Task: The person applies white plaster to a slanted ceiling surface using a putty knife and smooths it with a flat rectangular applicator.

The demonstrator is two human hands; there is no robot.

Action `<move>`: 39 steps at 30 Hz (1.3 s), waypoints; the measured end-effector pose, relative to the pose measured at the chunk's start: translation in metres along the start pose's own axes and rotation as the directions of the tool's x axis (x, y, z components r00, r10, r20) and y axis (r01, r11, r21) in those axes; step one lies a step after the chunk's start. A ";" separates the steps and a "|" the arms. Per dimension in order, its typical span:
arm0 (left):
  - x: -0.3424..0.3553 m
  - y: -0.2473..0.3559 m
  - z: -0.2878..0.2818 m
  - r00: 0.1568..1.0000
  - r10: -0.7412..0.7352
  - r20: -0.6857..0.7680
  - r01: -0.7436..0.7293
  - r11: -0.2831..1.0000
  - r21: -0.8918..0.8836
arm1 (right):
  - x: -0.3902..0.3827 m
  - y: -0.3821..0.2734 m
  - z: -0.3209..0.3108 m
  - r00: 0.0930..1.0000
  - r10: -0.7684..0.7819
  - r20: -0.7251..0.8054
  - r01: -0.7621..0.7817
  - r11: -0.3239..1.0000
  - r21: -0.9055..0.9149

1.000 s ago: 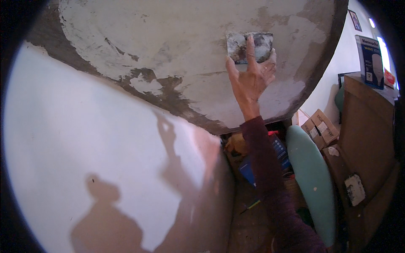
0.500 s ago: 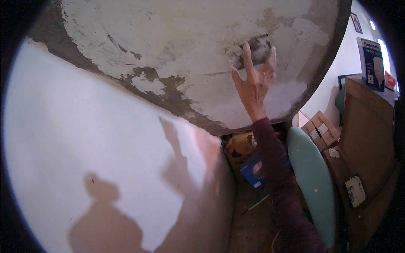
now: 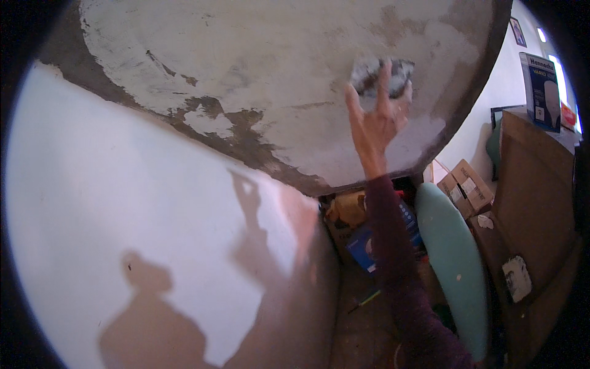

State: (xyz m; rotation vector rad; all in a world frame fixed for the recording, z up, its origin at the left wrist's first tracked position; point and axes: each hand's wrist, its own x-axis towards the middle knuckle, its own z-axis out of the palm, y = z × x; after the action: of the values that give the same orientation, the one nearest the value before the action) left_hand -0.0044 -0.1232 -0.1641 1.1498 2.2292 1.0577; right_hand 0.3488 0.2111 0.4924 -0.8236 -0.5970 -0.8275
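Observation:
My right hand [image 3: 376, 126] is raised at the upper middle, its arm in a dark maroon sleeve coming up from the lower right. Thumb and fingers grip the edges of a flat scraper [image 3: 367, 79], with one finger laid across its back. Grey and white filler smears its face. The scraper is held against the patchy overhead surface [image 3: 295, 67], a sloping area of whitish filler with dark grey bare parts along its edge; whether its whole edge touches cannot be told. My left hand is out of view.
A white wall [image 3: 123, 184] with shadows fills the left. Below are a blue box [image 3: 361, 247] and a yellow-green stick [image 3: 367, 300]. A teal padded board [image 3: 453, 264], cardboard box [image 3: 467, 187], brown furniture [image 3: 531, 184], bulb box [image 3: 542, 92] and a filler-smeared plate [image 3: 517, 278] stand right.
My right hand and the scraper have shifted slightly to the right along the overhead surface. The scraper has turned a little in my grip, and the arm's shadow has moved too.

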 end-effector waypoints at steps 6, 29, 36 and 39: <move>-0.002 0.024 -0.013 0.997 0.028 0.072 -0.023 0.998 -0.067 | -0.020 -0.033 0.023 0.995 0.021 0.095 -0.007 0.990 -0.144; 0.016 0.036 -0.036 0.891 -0.117 0.439 0.217 0.958 -0.187 | -0.062 0.121 0.013 0.983 0.005 0.183 0.019 0.992 -0.129; -0.031 0.096 -0.050 0.988 -0.041 0.147 0.072 0.973 -0.217 | -0.004 0.060 0.028 0.953 0.302 0.036 -0.304 0.950 0.075; -0.024 0.069 -0.028 0.989 -0.140 0.039 0.146 0.965 -0.216 | -0.030 0.036 0.046 0.977 0.206 0.052 -0.202 0.977 -0.072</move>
State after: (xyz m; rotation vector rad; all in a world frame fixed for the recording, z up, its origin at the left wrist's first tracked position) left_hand 0.0259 -0.1299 -0.0922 0.8899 2.0810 1.1875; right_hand 0.3554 0.2755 0.4810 -0.9556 -0.5286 -0.6394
